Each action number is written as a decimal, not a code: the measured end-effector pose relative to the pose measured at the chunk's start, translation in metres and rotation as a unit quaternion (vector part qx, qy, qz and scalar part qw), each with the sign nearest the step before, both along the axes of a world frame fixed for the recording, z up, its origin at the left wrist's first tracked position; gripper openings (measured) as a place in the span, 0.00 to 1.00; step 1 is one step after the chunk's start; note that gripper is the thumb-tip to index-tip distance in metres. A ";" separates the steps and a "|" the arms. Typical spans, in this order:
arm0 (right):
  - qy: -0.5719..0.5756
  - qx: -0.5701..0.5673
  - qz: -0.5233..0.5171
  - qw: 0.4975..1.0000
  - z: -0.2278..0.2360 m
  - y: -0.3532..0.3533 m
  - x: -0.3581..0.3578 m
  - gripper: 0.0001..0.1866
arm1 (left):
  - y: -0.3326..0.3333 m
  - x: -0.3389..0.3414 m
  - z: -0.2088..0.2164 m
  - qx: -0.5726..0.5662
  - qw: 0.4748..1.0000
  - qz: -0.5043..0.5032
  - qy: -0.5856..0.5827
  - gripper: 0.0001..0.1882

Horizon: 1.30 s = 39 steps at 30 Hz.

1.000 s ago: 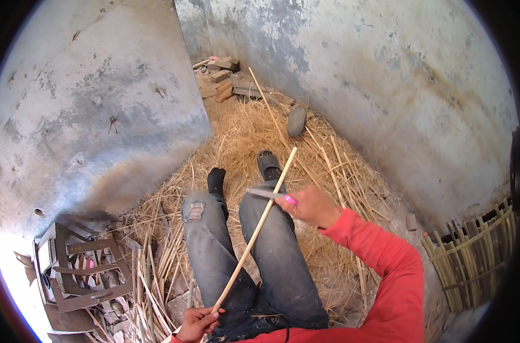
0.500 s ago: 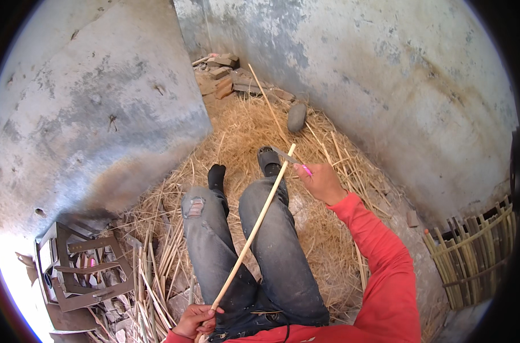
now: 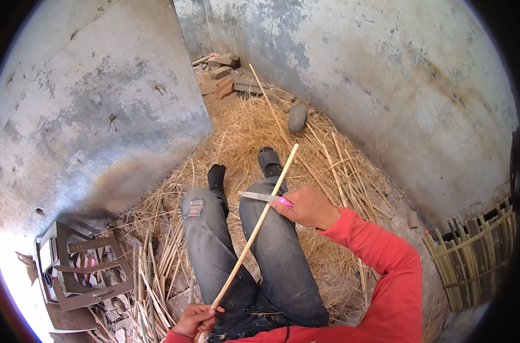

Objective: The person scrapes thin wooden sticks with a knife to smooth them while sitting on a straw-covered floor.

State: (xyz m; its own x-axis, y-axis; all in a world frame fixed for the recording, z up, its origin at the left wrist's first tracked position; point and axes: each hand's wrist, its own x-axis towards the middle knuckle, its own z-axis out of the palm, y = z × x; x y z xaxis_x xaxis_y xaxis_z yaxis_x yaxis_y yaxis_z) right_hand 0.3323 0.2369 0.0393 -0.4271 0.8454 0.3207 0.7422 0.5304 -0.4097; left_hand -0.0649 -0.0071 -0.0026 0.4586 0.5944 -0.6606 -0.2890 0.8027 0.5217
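Observation:
A long pale stick (image 3: 250, 241), peeled and smooth-looking, slants across my right thigh from my lap up past the knee. Its lower end is pinched in my left hand (image 3: 197, 320), close to my waist. My right hand (image 3: 308, 207) is wrapped round the pink handle of a knife (image 3: 258, 196). The blade points left and lies across the stick near my right knee, with the hand just right of the stick. The far end of the stick sticks out beyond the blade.
Straw shavings (image 3: 246, 123) cover the floor around my feet. Thin sticks (image 3: 151, 274) lie on both sides. A grey stone (image 3: 297, 118) rests ahead, before broken bricks (image 3: 226, 66). At left stands a brown metal frame (image 3: 94, 268); at right, a slatted basket (image 3: 471, 257). Plastered walls (image 3: 386, 103) rise close by.
My right hand has drawn the knife from the stick's far end back toward my knee, and the blade now points left. My left hand keeps its place.

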 end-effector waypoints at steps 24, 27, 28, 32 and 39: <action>0.155 0.014 -0.233 0.960 -0.005 0.078 0.091 0.36 | -0.006 0.020 0.024 -0.003 0.994 0.025 0.104 0.17; 0.203 -0.020 -0.178 0.963 -0.011 0.072 0.067 0.33 | -0.005 0.017 0.015 0.025 0.994 0.022 0.108 0.17; 0.238 0.000 -0.142 0.961 -0.013 0.072 0.062 0.32 | -0.004 0.016 0.016 0.025 0.993 0.020 0.109 0.17; 0.241 -0.067 -0.134 0.959 -0.010 0.068 0.054 0.29 | -0.004 0.013 0.015 0.036 0.993 0.021 0.113 0.17; 0.244 -0.071 -0.130 0.958 -0.006 0.071 0.051 0.20 | -0.006 0.002 -0.001 0.021 0.996 0.003 0.082 0.16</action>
State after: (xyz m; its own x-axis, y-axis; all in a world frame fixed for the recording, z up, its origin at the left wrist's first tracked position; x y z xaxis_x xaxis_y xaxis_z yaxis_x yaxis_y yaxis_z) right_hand 0.3830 0.3080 0.0335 -0.0253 0.9530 0.3019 0.5437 0.2666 -0.7958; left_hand -0.0631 -0.0129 -0.0032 0.3429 0.6257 -0.7007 -0.2018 0.7775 0.5956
